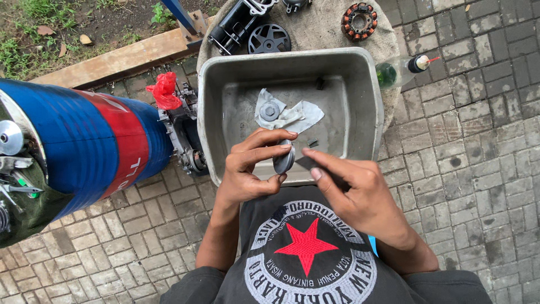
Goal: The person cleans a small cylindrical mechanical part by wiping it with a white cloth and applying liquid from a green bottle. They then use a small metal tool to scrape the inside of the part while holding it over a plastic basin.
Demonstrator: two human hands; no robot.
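the left hand (247, 169) pinches a small round metal disc (284, 160) between its thumb and fingers, so the disc stands on its edge. the right hand (354, 194) is at 3 o'clock from the disc, and its fingers are closed on a small dark flat piece (307, 163) that touches the disc's side. both hands hover over the near rim of a big grey metal tub (363, 112). inside the tub, at 12 o'clock from the disc, a crumpled white rag (298, 117) lies with a round metal part (269, 111) on top of it. at 9 o'clock a blue and red drum (84, 141) lies on the paving bricks, with a red plastic bag (164, 90) near its end. past the tub, at 1 o'clock, a copper coil ring (359, 20) and a green bottle (396, 71) rest on a round table.
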